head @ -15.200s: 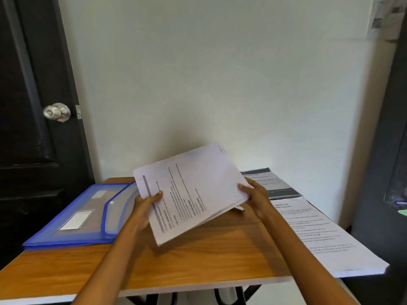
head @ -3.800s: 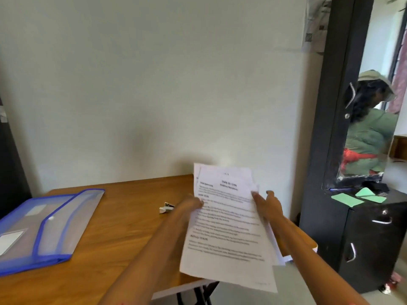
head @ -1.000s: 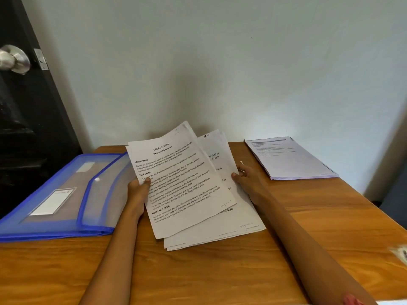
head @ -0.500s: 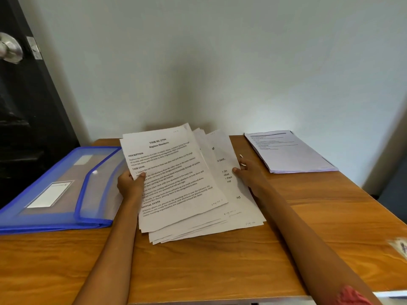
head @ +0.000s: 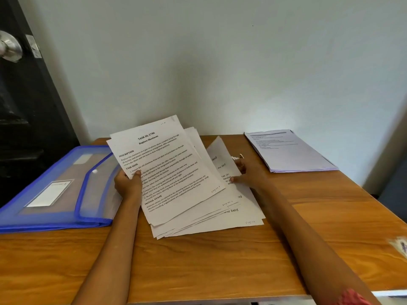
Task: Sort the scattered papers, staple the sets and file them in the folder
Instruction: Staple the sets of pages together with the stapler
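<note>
A fanned stack of printed papers (head: pixel 176 172) lies at the middle of the wooden table (head: pixel 220 260); its top sheet is headed "Replace Shoelaces". My left hand (head: pixel 127 183) grips the stack's left edge, thumb on the top sheet. My right hand (head: pixel 248 175) pinches the right edge of a lower sheet (head: pixel 218 155), which is lifted and curled up. A small stapler (head: pixel 241 156) peeks out behind my right fingers. The blue translucent folder (head: pixel 55 188) lies shut at the left. A second, neat pile of papers (head: pixel 288 150) sits at the back right.
A pale wall runs close behind the table. A dark door with a metal knob (head: pixel 10 48) stands at the left. Something small and blurred (head: pixel 400 245) lies at the table's right edge. Bare wood shows at the table's front.
The stack has fanned out further. My right hand has lifted the edge of a lower sheet, which now curls upward. My left hand stays on the left edge.
</note>
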A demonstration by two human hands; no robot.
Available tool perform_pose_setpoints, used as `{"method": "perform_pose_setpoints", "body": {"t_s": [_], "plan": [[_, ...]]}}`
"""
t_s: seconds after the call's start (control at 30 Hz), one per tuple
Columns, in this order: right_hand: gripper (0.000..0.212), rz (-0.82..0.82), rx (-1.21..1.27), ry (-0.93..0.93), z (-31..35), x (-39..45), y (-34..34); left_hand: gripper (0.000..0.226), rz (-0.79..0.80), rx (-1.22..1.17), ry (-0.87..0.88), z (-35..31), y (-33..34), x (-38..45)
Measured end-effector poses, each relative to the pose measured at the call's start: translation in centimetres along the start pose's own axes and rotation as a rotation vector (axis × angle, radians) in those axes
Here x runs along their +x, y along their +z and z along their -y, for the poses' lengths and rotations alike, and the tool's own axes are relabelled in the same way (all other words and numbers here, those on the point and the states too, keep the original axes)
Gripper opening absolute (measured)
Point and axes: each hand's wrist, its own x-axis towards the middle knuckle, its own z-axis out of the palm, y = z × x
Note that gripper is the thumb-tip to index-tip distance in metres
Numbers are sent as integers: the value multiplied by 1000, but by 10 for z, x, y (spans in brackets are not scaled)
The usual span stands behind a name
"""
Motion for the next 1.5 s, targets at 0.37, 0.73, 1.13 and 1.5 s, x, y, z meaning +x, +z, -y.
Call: {"method": "perform_pose_setpoints", "body": {"t_s": [0.37,0.73,1.13,1.5], "plan": [[28,-231,-88,-90,-7,8,0,29,-31,-158,-133,-7,0,0],[22,-816,-117,-275,2,-2,-21,27,7,52,-2,-5,2,-7],[27,-1291,540,-162,7,6,-53,67,138,200,117,-8,10,-22],[22,-444,606,-21,16,1,6,22,221,141,-23,-3,11,-12]]}}
